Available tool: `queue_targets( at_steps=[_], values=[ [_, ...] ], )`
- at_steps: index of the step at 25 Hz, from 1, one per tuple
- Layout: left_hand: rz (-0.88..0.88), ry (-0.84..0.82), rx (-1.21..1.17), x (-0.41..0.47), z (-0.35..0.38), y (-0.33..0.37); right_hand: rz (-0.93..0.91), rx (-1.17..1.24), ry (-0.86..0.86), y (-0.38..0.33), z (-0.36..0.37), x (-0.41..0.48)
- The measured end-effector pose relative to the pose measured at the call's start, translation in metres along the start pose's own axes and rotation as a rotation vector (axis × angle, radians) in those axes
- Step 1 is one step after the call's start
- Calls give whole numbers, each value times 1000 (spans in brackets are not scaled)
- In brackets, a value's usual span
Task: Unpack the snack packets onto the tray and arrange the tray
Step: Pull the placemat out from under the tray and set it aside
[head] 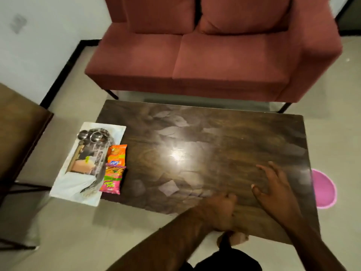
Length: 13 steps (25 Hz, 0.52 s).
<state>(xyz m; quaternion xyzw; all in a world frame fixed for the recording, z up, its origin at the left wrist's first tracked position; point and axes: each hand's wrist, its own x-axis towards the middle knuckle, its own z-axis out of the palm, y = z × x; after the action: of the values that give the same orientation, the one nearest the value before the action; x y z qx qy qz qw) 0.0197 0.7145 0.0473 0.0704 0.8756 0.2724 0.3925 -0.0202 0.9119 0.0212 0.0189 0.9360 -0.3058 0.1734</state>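
A white rectangular tray (64, 185) with a printed picture lies at the table's left end, overhanging the edge. Two small steel bowls (90, 135) stand at its far end. Along its right side lie an orange snack packet (116, 154) and, nearer me, a pink and green snack packet (113, 178). My left hand (219, 211) rests curled near the table's front edge with nothing visibly in it. My right hand (273, 189) hovers over the right part of the table, fingers spread, holding nothing. Both hands are far from the packets.
The dark wooden coffee table (224, 145) fills the middle. A red sofa (205, 55) stands behind it. A brown chair (17, 133) is at the left. A pink round object (325, 189) lies on the floor at the table's right end. My foot shows below the front edge.
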Motion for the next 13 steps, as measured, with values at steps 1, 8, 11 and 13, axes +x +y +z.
queue_targets(
  at_steps=[1,8,11,13],
  values=[
    [19,-8,60,-15,-2,-21,-23,-21,-2,-23,13,-3],
    [-88,274,-186,-108,-39,-169,-130,-103,-120,-166,116,-40],
    [-153,355,-315,-134,-53,-224,-211,-122,-151,-216,147,-46],
    [-206,400,-379,-144,-61,-250,-242,-123,-176,-242,163,-47]
  ],
)
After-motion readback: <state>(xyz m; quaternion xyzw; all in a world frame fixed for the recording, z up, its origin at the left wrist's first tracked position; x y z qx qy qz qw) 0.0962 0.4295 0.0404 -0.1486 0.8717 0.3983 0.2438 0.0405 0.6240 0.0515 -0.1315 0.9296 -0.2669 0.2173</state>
